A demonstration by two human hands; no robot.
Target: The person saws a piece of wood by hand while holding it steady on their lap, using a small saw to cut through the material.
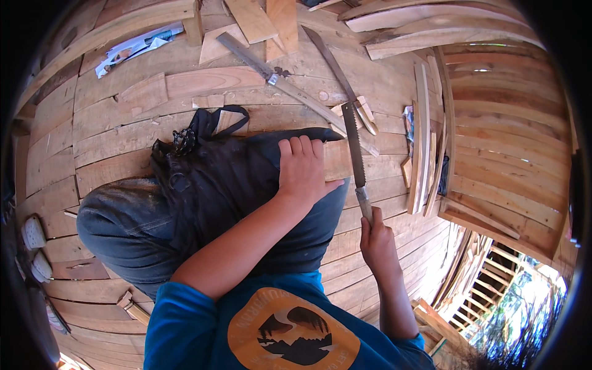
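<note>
My left hand (pixel 301 169) grips a short piece of wood (pixel 337 161) against my leg, fingers over its far side and thumb on its near side. In my right hand (pixel 377 240) is the handle of a handsaw (pixel 353 145), its toothed blade pointing away from me. The blade lies along the wood's right end; whether its teeth have cut in, I cannot tell. Beyond my leg, a long-handled knife (pixel 271 80) lies on the planks. Near it rests a long dark blade with a wooden handle (pixel 333 61).
Dark cloth with a strap (pixel 216 163) covers part of my lap. Loose boards (pixel 259 21) lie ahead, beside a low wooden beam (pixel 111 40). Stacked planks (pixel 422 139) and a slatted wooden panel (pixel 505 135) stand to the right. Pale shoes (pixel 34 231) are at far left.
</note>
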